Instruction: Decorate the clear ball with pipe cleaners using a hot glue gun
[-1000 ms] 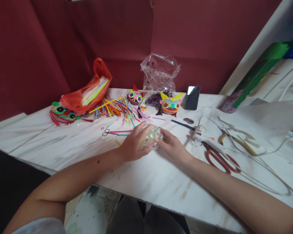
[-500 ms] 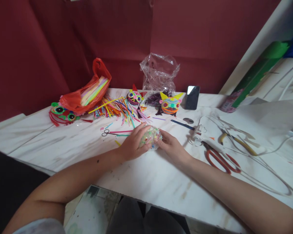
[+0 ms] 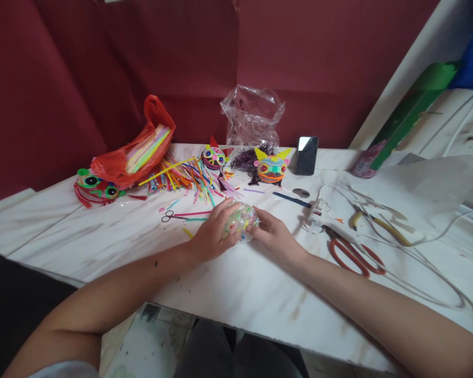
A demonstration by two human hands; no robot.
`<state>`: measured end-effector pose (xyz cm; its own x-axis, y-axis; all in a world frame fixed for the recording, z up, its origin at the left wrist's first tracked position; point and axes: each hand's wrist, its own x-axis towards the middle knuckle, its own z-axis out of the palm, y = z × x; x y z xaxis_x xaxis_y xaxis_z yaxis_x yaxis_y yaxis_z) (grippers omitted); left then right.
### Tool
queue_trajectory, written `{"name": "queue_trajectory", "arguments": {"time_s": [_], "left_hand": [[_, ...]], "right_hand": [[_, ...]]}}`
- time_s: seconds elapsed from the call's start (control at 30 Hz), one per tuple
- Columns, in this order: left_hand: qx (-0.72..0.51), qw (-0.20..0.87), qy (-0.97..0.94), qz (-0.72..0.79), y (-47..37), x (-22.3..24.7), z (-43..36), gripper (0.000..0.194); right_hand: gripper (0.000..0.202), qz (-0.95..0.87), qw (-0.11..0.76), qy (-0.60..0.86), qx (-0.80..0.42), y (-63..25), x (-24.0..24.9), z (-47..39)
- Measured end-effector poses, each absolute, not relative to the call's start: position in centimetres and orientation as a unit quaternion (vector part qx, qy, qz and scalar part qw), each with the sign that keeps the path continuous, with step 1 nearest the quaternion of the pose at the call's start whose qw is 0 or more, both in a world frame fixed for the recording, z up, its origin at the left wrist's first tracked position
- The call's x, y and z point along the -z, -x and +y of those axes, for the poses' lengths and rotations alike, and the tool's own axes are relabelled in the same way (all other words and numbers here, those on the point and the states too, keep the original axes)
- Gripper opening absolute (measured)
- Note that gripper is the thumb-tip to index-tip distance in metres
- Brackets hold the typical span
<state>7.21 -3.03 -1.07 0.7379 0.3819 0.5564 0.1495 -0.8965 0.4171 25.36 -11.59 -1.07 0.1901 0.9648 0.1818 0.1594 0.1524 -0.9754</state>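
Observation:
A clear round ball [image 3: 241, 223] with many coloured bits in or on it sits between my hands, low over the marble-patterned table [image 3: 236, 294]. My left hand [image 3: 215, 231] wraps round its left side, fingers over the top and thumb below. On the other side, my right hand [image 3: 278, 236] grips it with thumb and fingers. Small scissors [image 3: 168, 216] lie left of my left hand, beside pink and teal pipe cleaners. Beyond the ball stands a colourful animal head [image 3: 274, 167] with yellow horns.
At the back left, a red plastic bag [image 3: 122, 165] holds pale strips, near another decorated head [image 3: 98, 187] and loose pipe cleaners [image 3: 181, 176]. A phone [image 3: 306, 157] leans at the back. To the right lie a glue gun [image 3: 319, 215], red-handled scissors [image 3: 350, 254], pliers [image 3: 382, 228] and cables.
The whole view has shifted slightly, so things appear a little further left. Both hands keep their hold on the ball, with hardly any visible motion.

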Motion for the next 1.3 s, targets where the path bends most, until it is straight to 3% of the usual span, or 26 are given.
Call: {"name": "queue_trajectory", "arguments": {"time_s": [0.27, 0.77, 1.07, 1.3], "left_hand": [[-0.314, 0.176, -0.92, 0.153, -7.1, 0.7, -3.4, 0.063], [-0.327, 0.23, -0.905, 0.144, -7.1, 1.1, -3.3, 0.055], [-0.323, 0.19, -0.918, 0.132, -7.2, 0.4, -2.8, 0.058], [-0.365, 0.17, -0.906, 0.13, -7.4, 1.0, -2.4, 0.084]], "right_hand": [[0.063, -0.537, 0.546, 0.543, -0.344, -25.4, 1.0, -11.8], [0.072, -0.531, 0.54, 0.559, -0.337, -25.2, 0.9, -11.9], [0.069, -0.522, 0.552, 0.569, -0.315, -25.2, 1.5, -11.9], [0.064, -0.537, 0.573, 0.558, -0.268, -24.4, 1.6, -11.9]]}}
